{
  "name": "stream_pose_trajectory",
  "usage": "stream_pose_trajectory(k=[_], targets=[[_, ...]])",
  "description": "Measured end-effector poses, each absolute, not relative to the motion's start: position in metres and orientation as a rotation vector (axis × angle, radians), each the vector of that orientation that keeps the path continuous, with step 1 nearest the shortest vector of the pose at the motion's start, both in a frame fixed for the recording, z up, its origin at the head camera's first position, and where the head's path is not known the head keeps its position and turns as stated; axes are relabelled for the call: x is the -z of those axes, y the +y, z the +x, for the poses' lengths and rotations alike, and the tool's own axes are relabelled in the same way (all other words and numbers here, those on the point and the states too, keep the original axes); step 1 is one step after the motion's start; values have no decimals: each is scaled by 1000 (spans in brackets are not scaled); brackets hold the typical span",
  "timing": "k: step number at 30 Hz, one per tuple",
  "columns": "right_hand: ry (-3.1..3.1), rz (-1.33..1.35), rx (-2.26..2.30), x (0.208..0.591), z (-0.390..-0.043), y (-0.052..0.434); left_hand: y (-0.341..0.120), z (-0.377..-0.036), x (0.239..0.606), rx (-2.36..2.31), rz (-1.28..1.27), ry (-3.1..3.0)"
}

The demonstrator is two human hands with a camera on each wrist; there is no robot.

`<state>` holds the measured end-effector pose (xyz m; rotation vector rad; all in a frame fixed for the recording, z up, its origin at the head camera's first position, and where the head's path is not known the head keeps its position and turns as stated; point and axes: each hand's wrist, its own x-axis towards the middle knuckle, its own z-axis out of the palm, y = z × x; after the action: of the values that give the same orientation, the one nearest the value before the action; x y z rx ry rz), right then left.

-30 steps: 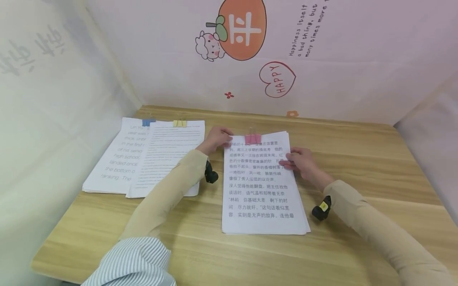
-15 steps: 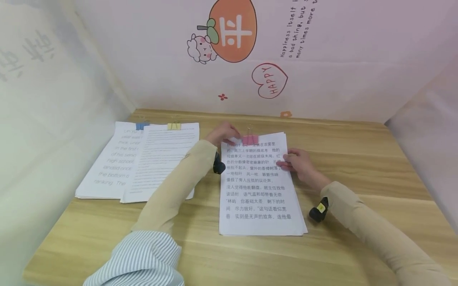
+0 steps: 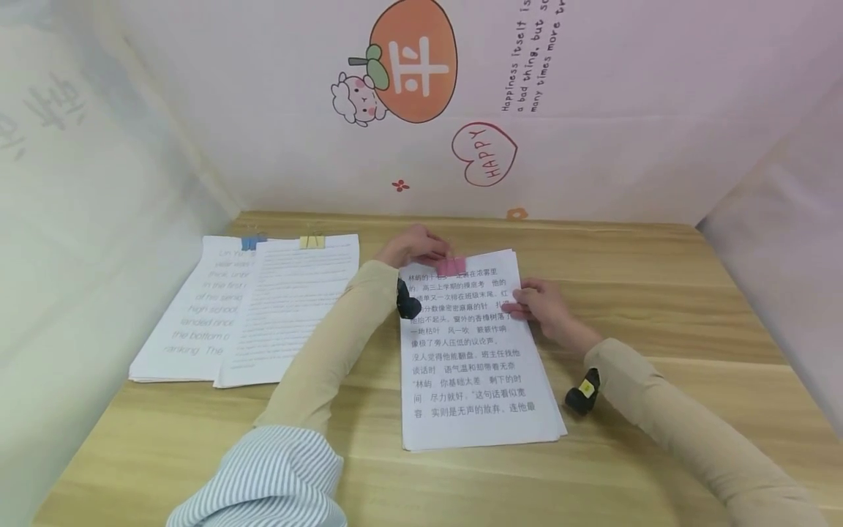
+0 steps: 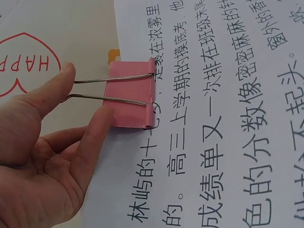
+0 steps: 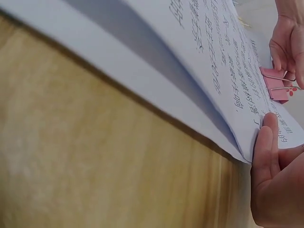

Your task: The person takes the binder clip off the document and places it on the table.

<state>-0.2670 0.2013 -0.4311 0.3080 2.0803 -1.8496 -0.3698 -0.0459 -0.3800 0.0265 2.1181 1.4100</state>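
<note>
A stack of printed paper (image 3: 467, 432) lies on the table, with a pink binder clip (image 3: 451, 266) on its top edge. My left hand (image 3: 416, 247) is at this clip, pinching it: in the left wrist view the thumb (image 4: 66, 80) meets the end of the wire handle and a fingertip (image 4: 103, 116) touches the clip's body. My right hand (image 3: 548, 311) holds the stack's right edge, fingers over the top sheet. In the right wrist view, the sheets (image 5: 199, 80) spread slightly apart along that edge beside my right hand (image 5: 275, 178).
On the left lie two overlapping paper stacks, one (image 3: 191, 322) with a blue binder clip (image 3: 252, 243), the other (image 3: 290, 307) with a yellow binder clip (image 3: 312, 241). The wooden table (image 3: 612, 263) meets a printed wall covering (image 3: 593, 161) behind.
My left hand has moved right from the stack's top left corner to the pink binder clip and taken hold of it. My right hand stays at the right edge. The head view has shifted slightly.
</note>
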Motion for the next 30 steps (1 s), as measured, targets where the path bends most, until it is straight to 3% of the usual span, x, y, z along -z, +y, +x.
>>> stream_pose_trajectory(k=[30], targets=[[2158,296,1743,434,-267,202,-40,-369,384,-1555,16,2049]])
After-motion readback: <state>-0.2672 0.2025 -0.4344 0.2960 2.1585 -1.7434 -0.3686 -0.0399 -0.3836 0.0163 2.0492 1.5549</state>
